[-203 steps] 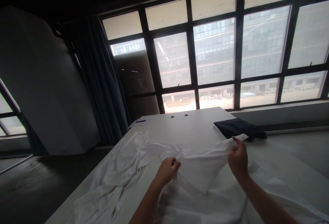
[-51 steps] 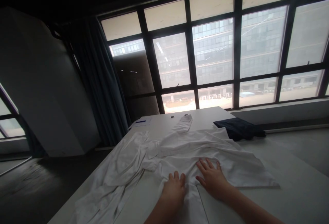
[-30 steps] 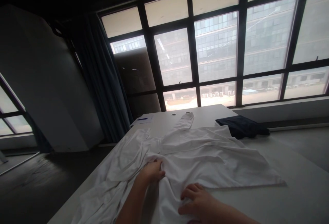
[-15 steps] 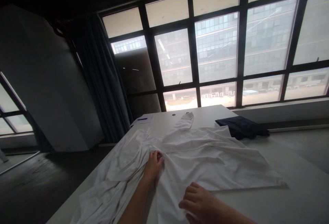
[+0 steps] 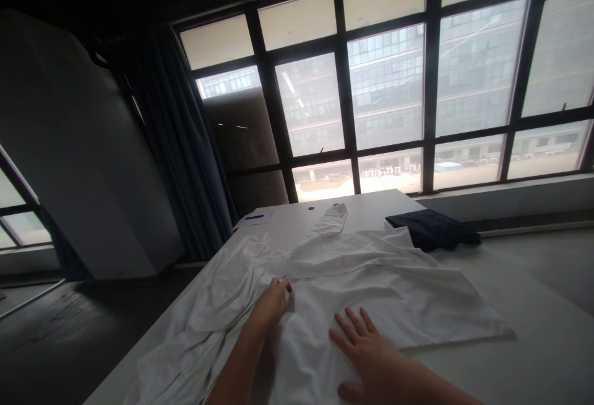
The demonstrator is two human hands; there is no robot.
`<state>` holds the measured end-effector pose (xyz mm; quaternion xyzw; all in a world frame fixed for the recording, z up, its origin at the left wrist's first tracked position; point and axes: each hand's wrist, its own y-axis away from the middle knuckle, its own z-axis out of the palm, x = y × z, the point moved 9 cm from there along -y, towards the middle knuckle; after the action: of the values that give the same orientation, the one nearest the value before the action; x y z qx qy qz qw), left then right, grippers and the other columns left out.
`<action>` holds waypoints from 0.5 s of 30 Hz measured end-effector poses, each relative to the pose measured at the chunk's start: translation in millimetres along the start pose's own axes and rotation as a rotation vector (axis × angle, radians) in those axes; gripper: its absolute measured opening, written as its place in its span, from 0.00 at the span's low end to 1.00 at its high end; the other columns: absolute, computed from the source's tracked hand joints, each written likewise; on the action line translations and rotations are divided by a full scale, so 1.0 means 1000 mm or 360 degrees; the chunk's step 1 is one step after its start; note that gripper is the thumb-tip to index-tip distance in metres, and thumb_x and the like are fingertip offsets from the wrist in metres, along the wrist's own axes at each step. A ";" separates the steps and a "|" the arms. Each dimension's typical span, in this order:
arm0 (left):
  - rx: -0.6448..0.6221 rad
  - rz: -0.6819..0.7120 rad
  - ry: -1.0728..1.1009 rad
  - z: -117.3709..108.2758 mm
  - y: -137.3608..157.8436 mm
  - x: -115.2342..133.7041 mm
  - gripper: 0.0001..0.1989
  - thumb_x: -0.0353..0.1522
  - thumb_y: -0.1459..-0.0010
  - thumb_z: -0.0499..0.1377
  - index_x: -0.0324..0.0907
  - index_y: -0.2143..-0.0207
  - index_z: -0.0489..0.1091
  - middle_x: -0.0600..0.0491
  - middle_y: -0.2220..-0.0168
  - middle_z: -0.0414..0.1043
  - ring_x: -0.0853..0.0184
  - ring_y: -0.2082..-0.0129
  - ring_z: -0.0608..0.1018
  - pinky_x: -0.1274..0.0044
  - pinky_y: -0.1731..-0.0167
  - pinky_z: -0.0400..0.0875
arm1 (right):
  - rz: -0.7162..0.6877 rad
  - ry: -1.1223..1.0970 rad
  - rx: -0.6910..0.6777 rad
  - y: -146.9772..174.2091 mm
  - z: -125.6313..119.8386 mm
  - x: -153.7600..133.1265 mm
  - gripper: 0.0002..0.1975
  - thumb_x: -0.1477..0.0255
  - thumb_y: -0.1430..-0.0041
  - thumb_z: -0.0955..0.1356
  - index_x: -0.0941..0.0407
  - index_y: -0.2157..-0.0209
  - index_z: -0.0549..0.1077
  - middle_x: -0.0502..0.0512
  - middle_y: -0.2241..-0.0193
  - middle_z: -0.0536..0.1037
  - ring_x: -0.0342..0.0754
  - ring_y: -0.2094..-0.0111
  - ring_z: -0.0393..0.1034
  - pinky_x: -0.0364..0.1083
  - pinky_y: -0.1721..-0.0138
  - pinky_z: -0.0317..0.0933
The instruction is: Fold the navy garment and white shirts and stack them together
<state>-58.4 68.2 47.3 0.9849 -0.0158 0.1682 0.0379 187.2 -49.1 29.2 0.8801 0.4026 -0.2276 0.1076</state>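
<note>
Head cam, now: white, thin-cloth garment [image 5: 371, 284] spread wrinkled on white flat-topped table [image 5: 371, 210]. Bare L hand [image 5: 270, 303] at its left edge, fingertips bunched, can't tell if pinching. Bare R hand [image 5: 366, 350] on it, fingers splayed, gripping nothing. Prob. smoothing step; next move calls for light, flat pressure w/ cloth steadied.

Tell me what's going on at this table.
A person is handling a white garment spread, wrinkled, on a white table in front of big windows. The left hand has its fingers bent at the cloth; whether they grip it is hard to tell. The right hand lies on the garment with its fingers spread. More white cloth lies crumpled to the left, and a dark cloth sits farther back on the right.
</note>
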 end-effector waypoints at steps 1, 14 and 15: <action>-0.0026 0.0003 -0.0060 -0.002 0.004 -0.003 0.19 0.21 0.50 0.57 0.45 0.56 0.73 0.50 0.53 0.72 0.60 0.51 0.76 0.72 0.49 0.66 | -0.0014 -0.0021 -0.0028 0.001 0.000 -0.004 0.46 0.46 0.41 0.67 0.47 0.28 0.49 0.64 0.27 0.41 0.71 0.29 0.27 0.74 0.34 0.25; -0.0049 0.0695 -0.0165 0.058 0.024 0.109 0.26 0.44 0.37 0.58 0.51 0.38 0.66 0.50 0.32 0.60 0.56 0.33 0.63 0.66 0.33 0.54 | -0.0133 -0.0502 0.0287 -0.013 0.010 -0.009 0.35 0.70 0.43 0.67 0.53 0.33 0.62 0.64 0.35 0.66 0.61 0.33 0.57 0.62 0.33 0.49; -0.0038 0.0741 -0.0152 0.064 0.024 0.111 0.28 0.46 0.35 0.56 0.52 0.35 0.63 0.51 0.30 0.56 0.56 0.31 0.59 0.63 0.32 0.50 | -0.0104 -0.0512 0.0417 -0.010 -0.002 -0.004 0.33 0.71 0.44 0.67 0.52 0.35 0.65 0.62 0.36 0.69 0.58 0.35 0.61 0.58 0.34 0.52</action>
<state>66.6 36.6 25.8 0.9610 -0.2462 0.1256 0.0091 177.7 -44.5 32.4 0.8253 0.3755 -0.4191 0.0477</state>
